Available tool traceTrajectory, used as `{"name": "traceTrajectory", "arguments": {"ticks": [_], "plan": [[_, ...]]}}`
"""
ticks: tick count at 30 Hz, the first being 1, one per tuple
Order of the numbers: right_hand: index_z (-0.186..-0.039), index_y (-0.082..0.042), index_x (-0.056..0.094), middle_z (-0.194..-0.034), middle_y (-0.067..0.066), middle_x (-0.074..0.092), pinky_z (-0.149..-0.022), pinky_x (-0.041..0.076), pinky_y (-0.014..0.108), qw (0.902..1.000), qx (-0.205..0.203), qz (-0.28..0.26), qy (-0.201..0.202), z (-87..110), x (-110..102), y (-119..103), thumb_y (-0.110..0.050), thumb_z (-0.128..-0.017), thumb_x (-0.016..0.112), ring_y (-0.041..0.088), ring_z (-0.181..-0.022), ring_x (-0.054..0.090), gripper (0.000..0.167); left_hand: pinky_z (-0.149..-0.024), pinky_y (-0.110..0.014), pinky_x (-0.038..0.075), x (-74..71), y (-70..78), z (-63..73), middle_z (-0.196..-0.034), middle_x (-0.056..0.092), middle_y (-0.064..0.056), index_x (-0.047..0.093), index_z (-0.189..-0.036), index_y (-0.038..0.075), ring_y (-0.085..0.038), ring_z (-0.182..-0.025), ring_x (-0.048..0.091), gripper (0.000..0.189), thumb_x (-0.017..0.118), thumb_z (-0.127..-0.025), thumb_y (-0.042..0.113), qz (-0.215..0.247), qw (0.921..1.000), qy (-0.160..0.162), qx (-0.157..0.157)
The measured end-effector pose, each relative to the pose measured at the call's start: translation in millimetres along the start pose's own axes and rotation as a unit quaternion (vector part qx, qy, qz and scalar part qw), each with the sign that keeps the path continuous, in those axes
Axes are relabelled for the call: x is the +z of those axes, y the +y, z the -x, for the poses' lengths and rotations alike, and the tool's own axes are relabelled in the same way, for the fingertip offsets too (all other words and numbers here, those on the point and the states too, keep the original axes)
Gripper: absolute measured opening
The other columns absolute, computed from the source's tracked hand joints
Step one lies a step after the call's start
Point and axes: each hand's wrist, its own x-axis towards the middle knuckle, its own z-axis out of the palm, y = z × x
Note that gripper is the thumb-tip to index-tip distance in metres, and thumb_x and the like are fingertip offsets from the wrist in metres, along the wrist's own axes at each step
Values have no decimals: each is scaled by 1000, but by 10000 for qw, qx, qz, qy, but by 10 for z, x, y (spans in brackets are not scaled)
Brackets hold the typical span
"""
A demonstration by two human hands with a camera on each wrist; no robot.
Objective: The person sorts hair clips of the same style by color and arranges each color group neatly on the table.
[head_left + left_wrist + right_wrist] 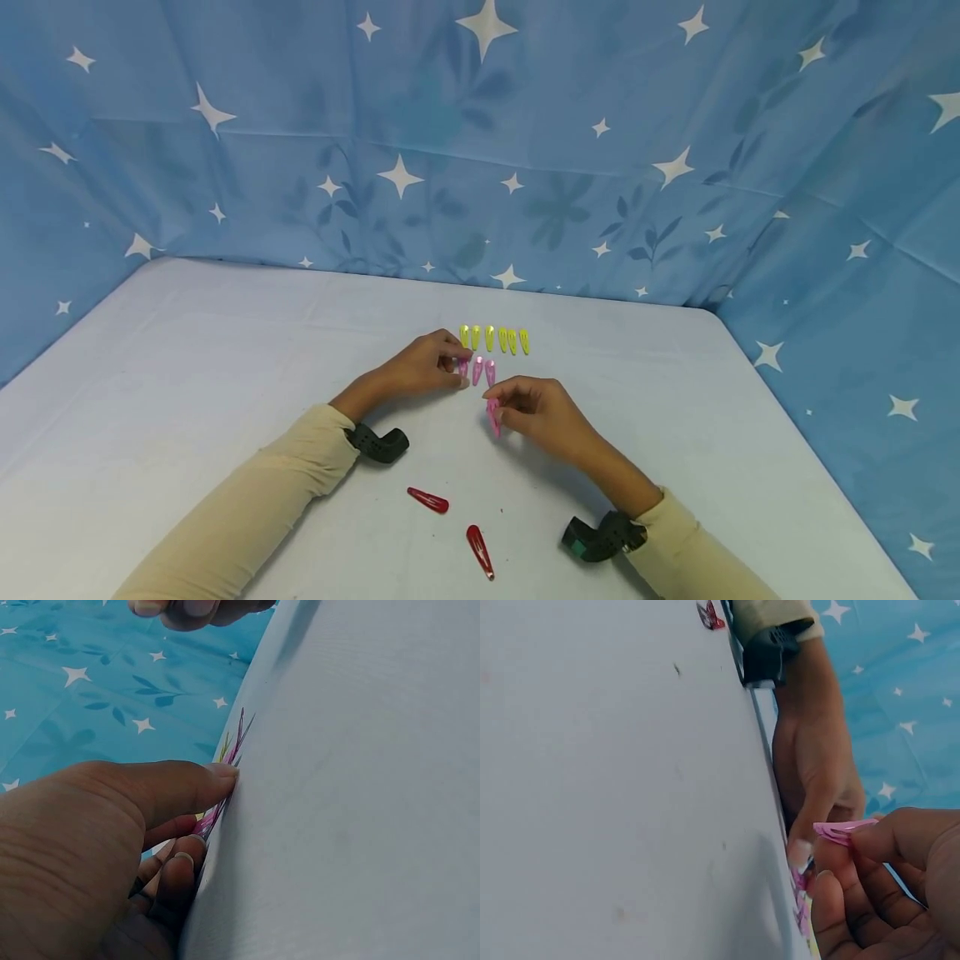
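Observation:
Three pink snap hair clips stand in a short row on the white table. My left hand (pixel 422 365) is at the row's left end, thumb and index finger at the two ends of the leftmost pink hair clip (pixel 462 367). To its right lie a second pink clip (pixel 477 371) and a third pink clip (pixel 491 372). Nearer to me, my right hand (pixel 546 414) pinches another pink hair clip (pixel 492 415) between thumb and fingers; the right wrist view shows this held clip (pixel 843 829) raised off the table.
Several yellow hair clips (pixel 489 337) form a row just behind the pink ones. Closer to me lie two red hair clips, one red clip (pixel 428 500) slanting and another red clip (pixel 480 551) nearer the front. A blue star-patterned cloth (pixel 420 225) hangs behind the table (pixel 225 358).

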Motion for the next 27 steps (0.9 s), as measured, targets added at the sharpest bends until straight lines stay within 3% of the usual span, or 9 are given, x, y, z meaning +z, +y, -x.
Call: {"name": "traceTrajectory", "arguments": {"ticks": [9,27], "plan": [[-110,-2,72,-102,13,73,-70,52,21,9982,247,-290,464,-110,-97,76,-2,-91,65,14,-79,62,21,-80,-26,47,0,20,7,-115,56,-11,64,-130,0,-15,-91,54,46,74,-86,13,12,10000,-8,18],[-114,-2,71,-105,12,71,-74,52,20,9951,393,-129,896,-271,-205,127,-2,-91,65,19,-85,60,24,-80,-27,46,-3,29,2,-113,55,-10,64,-130,1,-15,-90,53,46,74,-87,13,-20,10000,-25,-32]]}}
